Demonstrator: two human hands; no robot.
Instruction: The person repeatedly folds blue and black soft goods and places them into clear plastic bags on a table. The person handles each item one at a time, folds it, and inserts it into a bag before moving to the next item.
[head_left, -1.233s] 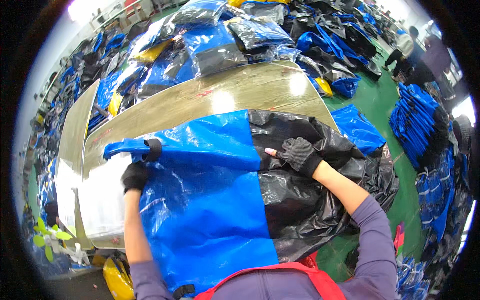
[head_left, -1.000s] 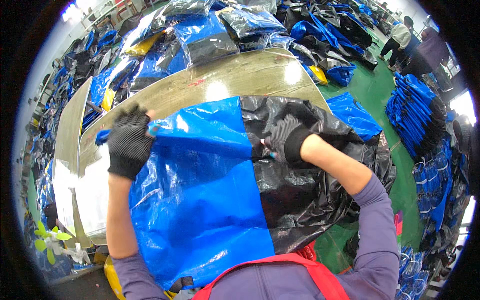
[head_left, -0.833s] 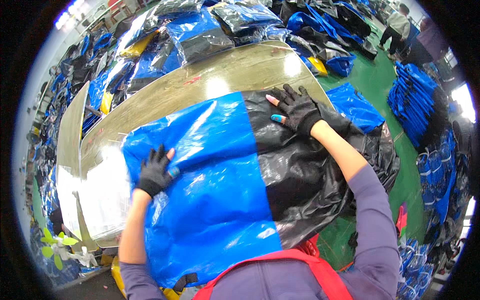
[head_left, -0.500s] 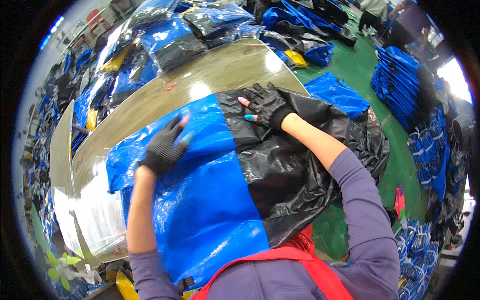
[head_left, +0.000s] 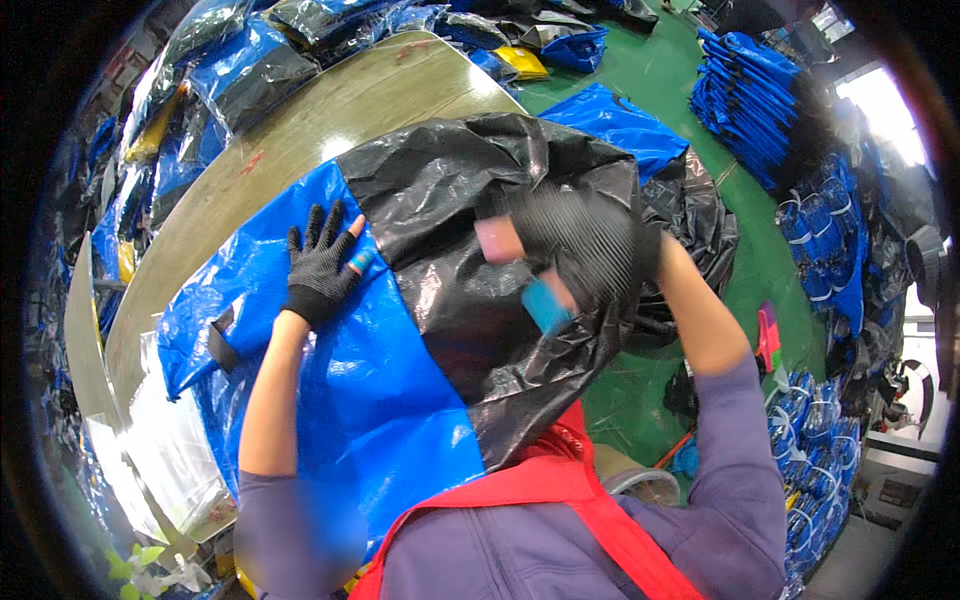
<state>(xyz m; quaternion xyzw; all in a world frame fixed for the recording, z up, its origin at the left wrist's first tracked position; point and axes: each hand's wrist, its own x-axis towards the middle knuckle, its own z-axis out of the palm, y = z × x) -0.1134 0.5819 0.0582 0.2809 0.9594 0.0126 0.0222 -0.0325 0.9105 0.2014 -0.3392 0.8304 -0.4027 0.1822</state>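
Note:
A large blue-and-black plastic sheet or bag lies spread before me, its blue part (head_left: 370, 380) on the left and its creased black part (head_left: 450, 290) on the right. My left hand (head_left: 322, 262), in a black fingerless-tip glove, rests flat on the blue part near the seam, fingers spread. A small black strap (head_left: 222, 343) shows on the blue part left of it. My right hand (head_left: 580, 245) is raised over the black part, blurred by motion. Its pink-wrapped and blue-wrapped fingertips stand apart, and nothing shows between them.
Under the sheet is a smooth tan tabletop (head_left: 300, 110) with a rounded edge. Plastic-wrapped blue and black packages (head_left: 250, 75) pile up beyond it. To the right, a blue folded stack (head_left: 745, 105) and tied blue bundles (head_left: 815, 440) stand on the green floor (head_left: 640, 390).
My right hand has lifted off the black part and come nearer to me. My left hand has settled on the blue part near the seam. The view has shifted.

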